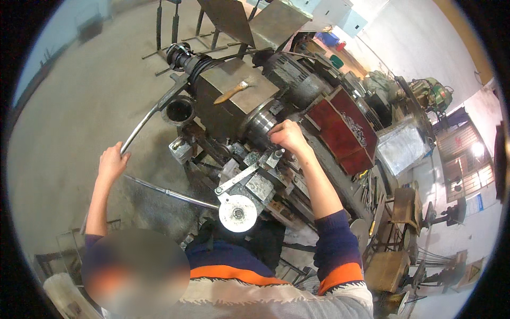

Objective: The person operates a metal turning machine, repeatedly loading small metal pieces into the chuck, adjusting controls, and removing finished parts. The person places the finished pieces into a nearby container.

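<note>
My left hand [111, 161] is wrapped round the end of a long metal lever [142, 123] that runs to the left end of a lathe-like machine. My right hand [288, 136] is closed at the face of the round steel chuck [259, 123]; its fingertips and anything between them are hidden. Below that hand lies the tool slide [260, 187] with a flat link bar and a pale round disc [237, 213]. A second metal rod [170, 192] extends leftward from beside the disc. On the machine's box-shaped housing [226, 74] rests a wooden-handled brush [232, 92].
A red tray [332, 125] holding many small metal parts sits to the right of the chuck. Beyond it are a motor [297, 77], a plastic-wrapped block [402, 148] and hand tools [367, 192]. Metal stands [175, 26] stand on the floor at the far left.
</note>
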The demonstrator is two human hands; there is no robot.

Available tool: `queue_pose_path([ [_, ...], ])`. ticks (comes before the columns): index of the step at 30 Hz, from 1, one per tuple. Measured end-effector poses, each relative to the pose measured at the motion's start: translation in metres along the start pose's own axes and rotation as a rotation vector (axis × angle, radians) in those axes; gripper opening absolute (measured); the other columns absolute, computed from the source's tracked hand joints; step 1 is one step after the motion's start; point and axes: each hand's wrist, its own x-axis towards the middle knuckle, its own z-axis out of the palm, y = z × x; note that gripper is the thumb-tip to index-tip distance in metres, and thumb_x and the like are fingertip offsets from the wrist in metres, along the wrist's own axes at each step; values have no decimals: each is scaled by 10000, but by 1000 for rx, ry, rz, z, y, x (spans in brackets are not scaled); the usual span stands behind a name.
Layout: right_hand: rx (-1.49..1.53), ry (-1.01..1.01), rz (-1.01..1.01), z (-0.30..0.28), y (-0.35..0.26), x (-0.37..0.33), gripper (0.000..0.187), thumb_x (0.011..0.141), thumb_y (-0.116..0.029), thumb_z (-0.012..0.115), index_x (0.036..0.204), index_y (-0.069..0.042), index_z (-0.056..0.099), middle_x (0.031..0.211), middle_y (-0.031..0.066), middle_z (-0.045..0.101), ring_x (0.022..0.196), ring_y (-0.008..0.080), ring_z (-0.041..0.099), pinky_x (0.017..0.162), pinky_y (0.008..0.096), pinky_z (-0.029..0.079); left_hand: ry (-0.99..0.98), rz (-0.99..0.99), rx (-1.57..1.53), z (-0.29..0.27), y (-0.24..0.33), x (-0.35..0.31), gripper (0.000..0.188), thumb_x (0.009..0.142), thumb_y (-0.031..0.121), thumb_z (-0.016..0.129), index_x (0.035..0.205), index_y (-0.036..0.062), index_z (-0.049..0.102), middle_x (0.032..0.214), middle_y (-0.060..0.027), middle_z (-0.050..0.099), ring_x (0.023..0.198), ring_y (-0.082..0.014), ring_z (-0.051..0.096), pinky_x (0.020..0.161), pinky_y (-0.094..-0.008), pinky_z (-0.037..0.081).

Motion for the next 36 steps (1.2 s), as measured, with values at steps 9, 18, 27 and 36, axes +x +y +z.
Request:
queue_pose_path([
  [9,-121,42,70,5,-10,3,279,546,-234,612,744,-64,710,692,189,632,680,317,637,662,355,495,71,-41,473,-1,-109,121,114,723,62,547,775,40,647,821,-151,651,777,-316,638,668,-420,510],
  [18,-85,-18,49,0,-8,3,314,539,-218,601,780,-47,707,722,190,642,705,308,642,689,351,495,65,-294,211,11,-112,178,266,770,95,532,1017,47,616,981,-146,647,932,-311,621,802,-414,494],
  [27,-90,260,-138,-47,9,-60,367,561,-115,569,900,-41,688,943,154,654,918,284,599,830,337,466,-394,136,-274,221,3,149,486,698,307,685,1101,47,608,1062,-189,618,1010,-335,584,863,-390,465],
  [36,-112,460,317,-78,88,-235,335,594,-96,586,907,-38,691,875,157,663,827,248,644,777,320,491,-418,462,389,220,63,153,288,691,162,677,976,157,633,903,-90,670,906,-262,637,757,-399,504],
])
